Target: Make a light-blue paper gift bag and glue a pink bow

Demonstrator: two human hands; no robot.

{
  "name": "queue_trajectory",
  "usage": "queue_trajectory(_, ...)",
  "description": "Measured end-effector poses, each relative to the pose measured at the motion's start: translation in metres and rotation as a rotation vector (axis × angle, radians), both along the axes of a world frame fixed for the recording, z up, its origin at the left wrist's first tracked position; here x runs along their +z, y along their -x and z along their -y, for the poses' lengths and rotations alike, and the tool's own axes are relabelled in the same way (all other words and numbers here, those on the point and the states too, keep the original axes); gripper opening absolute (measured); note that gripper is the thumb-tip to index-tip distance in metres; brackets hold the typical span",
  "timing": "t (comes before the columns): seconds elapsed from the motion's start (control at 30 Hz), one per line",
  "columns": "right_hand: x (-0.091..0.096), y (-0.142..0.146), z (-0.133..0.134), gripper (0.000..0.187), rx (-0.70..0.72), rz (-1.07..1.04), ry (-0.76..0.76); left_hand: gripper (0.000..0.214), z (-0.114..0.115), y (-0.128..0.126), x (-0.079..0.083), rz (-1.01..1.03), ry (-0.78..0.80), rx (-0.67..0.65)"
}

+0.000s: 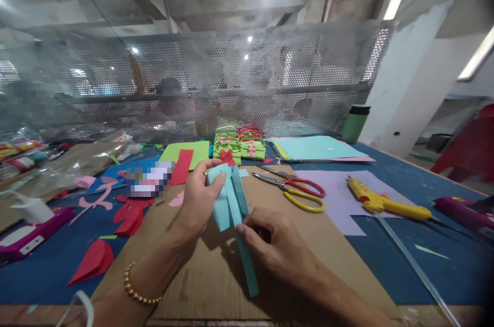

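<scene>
My left hand point(199, 196) grips a folded light-blue paper piece point(223, 209) shaped like a small bag, its thumb pressed on the upper front. A long light-blue paper strip point(247, 265) runs down from the folded piece toward me. My right hand point(274, 237) pinches this strip just below the folded paper, between thumb and curled fingers. Both hands are above a brown cardboard sheet point(193, 286). Beyond the right hand lie red-handled scissors point(309, 186) and yellow-handled scissors point(304, 201), partly overlapping.
Green paper bags point(227, 149) with bows stand at the back. A yellow glue gun point(386, 205) rests on purple paper point(343, 219) at right. Stacked coloured sheets point(316, 148) and a green bottle point(355, 125) are behind. Red paper cutouts point(129, 216) and a purple power strip point(34, 234) lie left.
</scene>
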State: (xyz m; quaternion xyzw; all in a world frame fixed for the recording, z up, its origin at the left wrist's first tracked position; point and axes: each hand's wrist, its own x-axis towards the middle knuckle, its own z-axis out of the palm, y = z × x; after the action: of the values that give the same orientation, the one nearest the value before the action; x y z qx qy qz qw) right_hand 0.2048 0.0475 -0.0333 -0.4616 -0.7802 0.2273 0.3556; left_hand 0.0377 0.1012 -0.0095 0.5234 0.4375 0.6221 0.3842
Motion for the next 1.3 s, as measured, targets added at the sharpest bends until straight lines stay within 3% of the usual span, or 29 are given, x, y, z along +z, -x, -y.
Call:
queue_trajectory(0.33,0.001,-0.005,-0.007,0.031,-0.058,-0.027,0.188,0.044,0.002,-0.002,-0.001,0.076,0.017,-0.064)
queue_trajectory(0.7,0.000,-0.004,-0.013,0.039,-0.085,-0.271,0.455,0.050,0.007,-0.005,0.000,0.163,0.006,-0.042)
queue_trajectory(0.97,-0.007,-0.004,-0.018,0.029,-0.125,-0.338,0.311,0.051,0.007,-0.004,0.000,0.223,-0.027,-0.002)
queue_trajectory(1.1,-0.005,-0.003,-0.014,0.016,-0.006,-0.399,0.272,0.047,0.006,-0.003,0.000,0.211,-0.043,-0.002)
queue_trajectory(1.3,-0.002,-0.003,-0.012,0.023,0.099,-0.447,0.394,0.048,0.007,-0.004,-0.002,0.170,-0.039,0.007)
